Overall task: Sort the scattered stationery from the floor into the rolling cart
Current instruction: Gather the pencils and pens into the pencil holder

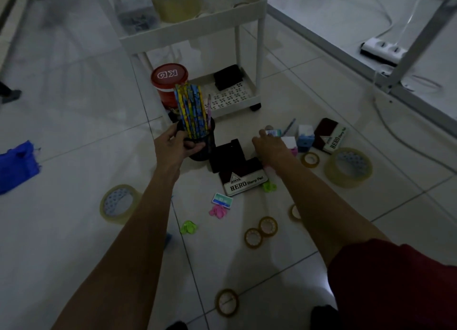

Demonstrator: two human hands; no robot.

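My left hand [173, 145] grips a black mesh pen holder [202, 146] filled with several colourful pencils [190, 109], held just above the floor in front of the white rolling cart [195, 31]. My right hand [269, 147] reaches palm-down, fingers spread, over small items beside a black Hero stamp pad [243, 181]; I cannot see anything held in it. A second Hero stamp pad [330, 136], small boxes [305, 136], several tape rolls such as a large one [348, 167] and a left one [120, 203], an eraser [222, 201] and coloured clips [217, 211] lie scattered on the tiles.
The cart's upper tray holds a big tape roll [176, 1]; its bottom shelf [237, 94] holds a black box [227, 77]. A red-lidded tub [169, 82] stands by the cart. A blue cloth [17, 166] lies left. A metal frame [371, 64], power strip [383, 48] and cables sit right.
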